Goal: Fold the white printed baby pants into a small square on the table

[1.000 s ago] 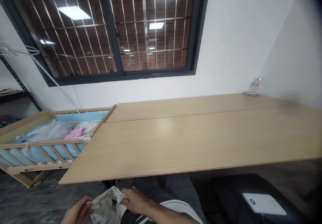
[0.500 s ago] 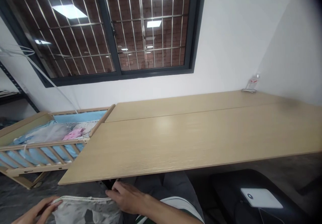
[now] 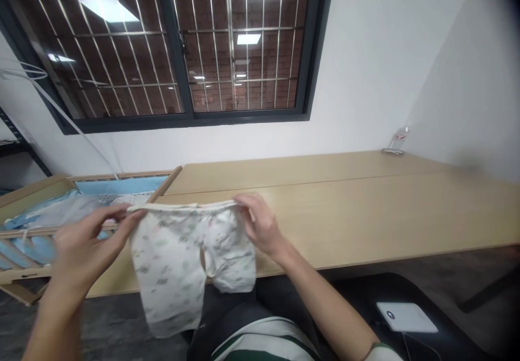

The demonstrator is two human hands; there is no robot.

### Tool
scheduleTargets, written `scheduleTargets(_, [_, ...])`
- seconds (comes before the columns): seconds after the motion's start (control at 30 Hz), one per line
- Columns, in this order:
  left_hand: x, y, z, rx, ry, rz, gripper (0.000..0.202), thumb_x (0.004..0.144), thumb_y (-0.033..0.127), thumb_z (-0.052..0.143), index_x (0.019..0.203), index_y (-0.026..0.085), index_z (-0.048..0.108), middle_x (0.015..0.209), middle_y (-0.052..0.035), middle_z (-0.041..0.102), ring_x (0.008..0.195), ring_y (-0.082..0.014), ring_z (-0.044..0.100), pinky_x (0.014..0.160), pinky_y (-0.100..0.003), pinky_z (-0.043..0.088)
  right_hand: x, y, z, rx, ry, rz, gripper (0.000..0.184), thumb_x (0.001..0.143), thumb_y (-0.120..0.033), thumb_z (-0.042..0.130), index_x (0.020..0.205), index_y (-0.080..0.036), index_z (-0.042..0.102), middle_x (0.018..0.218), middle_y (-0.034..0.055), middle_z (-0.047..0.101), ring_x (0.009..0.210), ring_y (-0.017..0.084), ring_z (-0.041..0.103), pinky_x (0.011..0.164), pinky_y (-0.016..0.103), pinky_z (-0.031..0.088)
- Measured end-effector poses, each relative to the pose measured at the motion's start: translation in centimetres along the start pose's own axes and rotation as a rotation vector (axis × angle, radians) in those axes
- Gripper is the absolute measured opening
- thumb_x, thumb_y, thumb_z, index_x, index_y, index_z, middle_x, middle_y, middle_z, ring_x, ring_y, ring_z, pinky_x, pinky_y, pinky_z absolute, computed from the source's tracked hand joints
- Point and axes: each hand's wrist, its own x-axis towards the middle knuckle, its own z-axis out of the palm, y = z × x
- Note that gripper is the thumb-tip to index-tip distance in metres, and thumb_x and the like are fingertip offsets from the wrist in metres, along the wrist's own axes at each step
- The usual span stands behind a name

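A small pair of white patterned baby pants (image 3: 170, 263) hangs by its waistband between my hands, over the near edge of the wooden table (image 3: 333, 220). My left hand (image 3: 93, 236) pinches the left end of the waistband between thumb and fingers. At the right end, my right hand (image 3: 260, 220) grips the waistband with its fingers closed. Both legs of the pants dangle downward, the left one reaching lower, and a small opening shows at the crotch. The lower part hangs in front of my lap.
A wooden crib (image 3: 36, 263) with blue lining stands left of the table. At the table's far right are a clear bottle (image 3: 400, 138) and a flat item beside it. A white phone-like device (image 3: 406, 316) lies on a black seat at lower right. A barred window is behind.
Both hands have risen from below the table edge to above it, lifting the pants with them. The pants now hang spread out in full view. The camera view has shifted slightly.
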Motion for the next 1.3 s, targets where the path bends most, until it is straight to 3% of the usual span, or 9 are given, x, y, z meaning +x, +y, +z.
scheduleTargets(0.1, [3.3, 3.7, 4.7, -0.182, -0.121, 0.047, 0.041, 0.088, 0.057, 0.063, 0.100, 0.018, 0.069, 0.085, -0.0010, 0.070, 0.079, -0.0155, 0.063, 0.075, -0.025, 0.046, 2.0, 3.2, -3.2, -0.103, 0.032, 0.137, 0.028, 0.100, -0.026, 0.055, 0.126, -0.020, 0.057, 0.108, 0.0105, 0.068, 0.094, 0.019, 0.065, 0.084, 0.033, 0.054])
scheduleTargets(0.23, [5.7, 4.8, 12.5, -0.229, -0.516, 0.012, 0.040, 0.091, 0.055, 0.055, 0.100, 0.018, 0.067, 0.087, -0.0021, 0.072, 0.078, -0.0174, 0.064, 0.069, -0.025, 0.044, 2.6, 9.7, -5.7, -0.079, -0.152, 0.450, 0.029, 0.094, -0.038, 0.063, 0.113, -0.017, 0.061, 0.086, 0.0025, 0.066, 0.071, 0.013, 0.059, 0.067, 0.025, 0.048])
scheduleTargets(0.33, [5.1, 4.6, 18.5, -0.153, -0.768, -0.010, 0.036, 0.095, 0.047, 0.047, 0.097, 0.016, 0.064, 0.086, -0.0038, 0.071, 0.076, -0.0171, 0.062, 0.065, -0.025, 0.041, 1.1, 15.1, -5.7, -0.054, -0.358, 0.620, 0.025, 0.089, -0.033, 0.064, 0.105, -0.014, 0.062, 0.080, 0.0002, 0.063, 0.067, 0.012, 0.056, 0.063, 0.022, 0.043])
scheduleTargets(0.5, [1.2, 4.7, 25.2, -0.064, -0.887, -0.017, 0.027, 0.094, 0.036, 0.049, 0.096, 0.014, 0.064, 0.088, -0.0085, 0.072, 0.082, -0.0197, 0.064, 0.069, -0.027, 0.042, -3.5, 20.4, -3.2, -0.262, -0.555, 0.794, 0.018, 0.087, -0.019, 0.061, 0.103, -0.010, 0.064, 0.087, 0.0054, 0.067, 0.073, 0.013, 0.060, 0.066, 0.022, 0.043])
scheduleTargets(0.7, [-3.3, 5.4, 26.7, 0.025, -0.886, 0.090, 0.041, 0.096, 0.033, 0.045, 0.127, 0.007, 0.054, 0.135, -0.0236, 0.059, 0.128, -0.0311, 0.053, 0.102, -0.038, 0.039, -6.5, 20.5, -3.0, -0.335, -0.642, 0.730, 0.022, 0.090, -0.010, 0.054, 0.110, -0.008, 0.065, 0.111, 0.0176, 0.070, 0.096, 0.019, 0.065, 0.081, 0.025, 0.044])
scheduleTargets(0.9, [-5.9, 5.7, 27.4, 0.025, -1.023, 0.195, 0.062, 0.100, 0.051, 0.032, 0.139, 0.006, 0.050, 0.152, -0.0240, 0.047, 0.144, -0.0340, 0.040, 0.113, -0.044, 0.033, -7.7, 20.0, -3.4, -0.367, -0.828, 0.659, 0.018, 0.093, -0.016, 0.054, 0.083, -0.014, 0.069, 0.091, 0.0119, 0.074, 0.086, 0.019, 0.067, 0.081, 0.025, 0.043])
scheduleTargets(1.07, [-5.9, 5.6, 29.6, 0.103, -1.065, 0.169, 0.071, 0.102, 0.051, 0.027, 0.149, -0.001, 0.038, 0.160, -0.0289, 0.029, 0.151, -0.0367, 0.026, 0.119, -0.049, 0.026, -8.4, 21.3, -2.5, -0.433, -0.855, 0.651, 0.020, 0.095, -0.015, 0.051, 0.102, -0.018, 0.069, 0.110, 0.0126, 0.073, 0.101, 0.023, 0.066, 0.087, 0.028, 0.042])
scheduleTargets(1.17, [-4.6, 5.7, 31.0, 0.140, -1.056, 0.161, 0.067, 0.102, 0.052, 0.034, 0.148, 0.004, 0.042, 0.159, -0.0262, 0.033, 0.148, -0.0365, 0.032, 0.118, -0.051, 0.029, -8.5, 22.8, -2.0, -0.437, -0.838, 0.669, 0.027, 0.096, -0.017, 0.047, 0.114, -0.022, 0.066, 0.119, 0.0121, 0.071, 0.111, 0.025, 0.063, 0.092, 0.033, 0.043])
scheduleTargets(1.3, [-2.7, 6.1, 32.2, 0.166, -1.001, 0.161, 0.045, 0.096, 0.042, 0.061, 0.133, 0.018, 0.056, 0.137, -0.0117, 0.057, 0.119, -0.0269, 0.060, 0.099, -0.051, 0.052, -8.5, 24.7, -1.3, -0.405, -0.789, 0.722, 0.030, 0.095, -0.022, 0.048, 0.120, -0.024, 0.065, 0.123, 0.0117, 0.070, 0.117, 0.028, 0.060, 0.098, 0.038, 0.042])
